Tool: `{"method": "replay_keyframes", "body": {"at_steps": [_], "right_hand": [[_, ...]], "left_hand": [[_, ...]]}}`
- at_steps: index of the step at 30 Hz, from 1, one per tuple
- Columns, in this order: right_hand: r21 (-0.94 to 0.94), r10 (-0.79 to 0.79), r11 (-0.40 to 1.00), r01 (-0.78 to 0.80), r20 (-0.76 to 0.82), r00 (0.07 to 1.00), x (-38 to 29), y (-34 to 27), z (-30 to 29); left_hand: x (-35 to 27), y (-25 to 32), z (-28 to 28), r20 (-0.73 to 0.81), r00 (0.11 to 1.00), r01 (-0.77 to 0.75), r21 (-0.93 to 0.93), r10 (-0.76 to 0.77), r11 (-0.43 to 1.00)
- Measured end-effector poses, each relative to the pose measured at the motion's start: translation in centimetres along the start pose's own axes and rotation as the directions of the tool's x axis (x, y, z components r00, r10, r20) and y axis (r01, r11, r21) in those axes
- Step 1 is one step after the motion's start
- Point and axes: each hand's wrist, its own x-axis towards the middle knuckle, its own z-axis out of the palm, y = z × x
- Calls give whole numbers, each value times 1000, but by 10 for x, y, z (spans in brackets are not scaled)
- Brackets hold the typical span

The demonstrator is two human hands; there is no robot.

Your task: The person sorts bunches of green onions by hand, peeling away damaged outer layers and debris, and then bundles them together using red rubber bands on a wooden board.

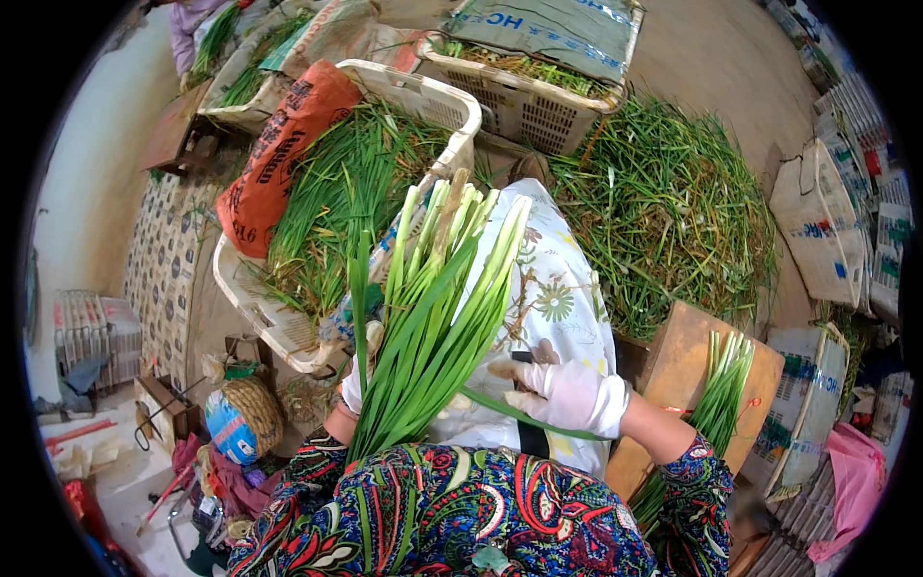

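Note:
My left hand, in a white glove, is wrapped around a thick bunch of garlic chives from its left side and is partly hidden by the leaves. The pale stem ends point away from me, and a brownish stalk stands among them. My right hand, also gloved, is to the right of the bunch with its fingers curled. A long flat green leaf runs from the bunch into this hand's grasp. Beneath both hands is a white apron with a flower print, carrying brown scraps.
A white plastic crate of loose chives and an orange sack stand ahead left. Another crate lies beyond. A heap of greens covers the floor ahead right. Tied chives rest on a wooden board. Another person's sleeve shows far left.

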Motion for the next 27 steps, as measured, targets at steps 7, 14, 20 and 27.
{"method": "replay_keyframes", "body": {"at_steps": [7,14,20,27], "right_hand": [[-31,-213,977,212,-33,977,5,22,24],[-558,123,685,-469,-546,829,9,137,-39],[-116,-4,819,-562,-981,196,-27,147,-88],[341,26,861,378,-771,637,29,-23,-53]], "left_hand": [[-5,-7,-10,6,1000,-26,-47,27,999],[-13,-3,-17,252,967,77,-103,-49,992],[-19,1,3,13,1000,-16,187,14,982],[-10,-5,-10,11,1000,9,208,-12,978]]}}
